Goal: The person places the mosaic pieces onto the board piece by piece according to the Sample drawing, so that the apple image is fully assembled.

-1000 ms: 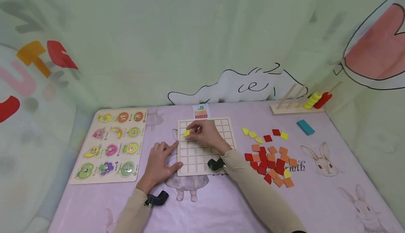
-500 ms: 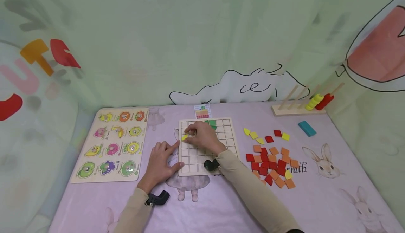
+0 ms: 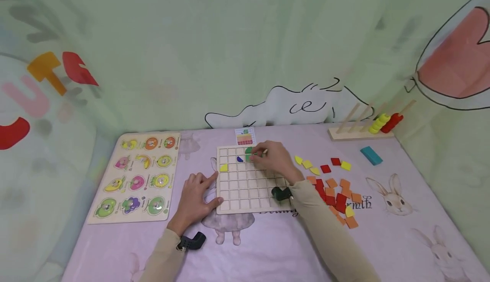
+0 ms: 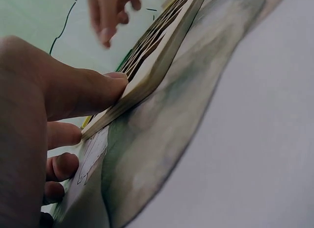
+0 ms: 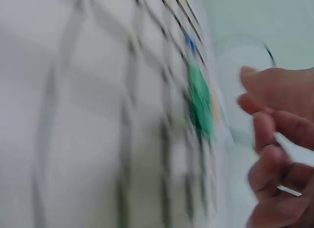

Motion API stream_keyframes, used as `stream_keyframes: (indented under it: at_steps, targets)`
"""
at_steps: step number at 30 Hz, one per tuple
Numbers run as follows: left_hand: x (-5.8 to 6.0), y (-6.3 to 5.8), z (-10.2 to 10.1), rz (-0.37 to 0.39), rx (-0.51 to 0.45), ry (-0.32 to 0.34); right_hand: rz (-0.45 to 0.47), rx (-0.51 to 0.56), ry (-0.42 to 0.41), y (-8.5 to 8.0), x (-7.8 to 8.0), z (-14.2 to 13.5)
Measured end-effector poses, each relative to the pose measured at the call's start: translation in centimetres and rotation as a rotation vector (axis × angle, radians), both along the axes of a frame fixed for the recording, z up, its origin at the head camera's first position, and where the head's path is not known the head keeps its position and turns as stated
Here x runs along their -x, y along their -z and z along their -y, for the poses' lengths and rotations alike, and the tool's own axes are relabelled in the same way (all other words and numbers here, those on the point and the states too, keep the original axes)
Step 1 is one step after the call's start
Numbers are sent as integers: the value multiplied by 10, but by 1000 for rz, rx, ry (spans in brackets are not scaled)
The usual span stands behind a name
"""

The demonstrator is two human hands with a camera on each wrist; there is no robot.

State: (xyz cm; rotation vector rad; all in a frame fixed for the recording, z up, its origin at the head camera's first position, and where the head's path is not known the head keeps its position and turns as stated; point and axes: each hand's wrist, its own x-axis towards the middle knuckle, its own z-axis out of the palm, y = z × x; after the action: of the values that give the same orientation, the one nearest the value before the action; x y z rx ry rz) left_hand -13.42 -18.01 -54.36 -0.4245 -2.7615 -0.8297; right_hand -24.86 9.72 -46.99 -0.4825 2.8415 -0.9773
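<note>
Okay so your surface [image 3: 283, 252] is pretty busy. There's a fruit puzzle [image 3: 126, 219] over on the left of the frame, a little picture card [image 3: 245, 136] just past the far edge of your grid board [image 3: 237, 192], a bead stand [image 3: 346, 135] at upper right, and a teal block [image 3: 371, 156] below that. Your loose tiles [image 3: 340, 201], red, orange and yellow, lie spread right of the board. What's in the way is mostly you: your right sleeve [image 3: 325, 222] and the black wrist gadget [image 3: 281, 193] cover the board's lower right corner, and the sleeve hides some of those tiles too.

The board sits mid-frame between your hands. Your left hand [image 3: 197, 199] has thumb and index finger spread apart, tips touching its left edge, gripping nothing. Your right hand [image 3: 273, 156] is above the board's upper right, fingers loosely bent, and I can't see any tile in them. The green tiles [image 3: 249, 150] are right by those fingertips, with a blue piece [image 3: 240, 159] just left of them and a yellow tile [image 3: 223, 168] near the left edge.
</note>
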Motion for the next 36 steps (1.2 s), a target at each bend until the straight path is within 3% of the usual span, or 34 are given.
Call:
stream_keyframes:
  at_steps: [7,12,17,26,31,36]
  targets:
    - [-2,-1,-1,21,15,-15,191,-155,252,-25,-5,-94]
    - [-3,-2,2,33,12,-20,309,-239,284,-18,-7,-123]
    - [-3,-3,1,15,-11,-3,332,-229,263,-4,-7,-132]
    - [-1,0,-2,3,4,-5,294,-116,144,-9,-6,-142]
    - [-1,0,-2,-3,6,-6,216,19,123,-3,-1,-131]
    - [-1,0,-2,-9,8,-3,143,171,157,9,1,-104]
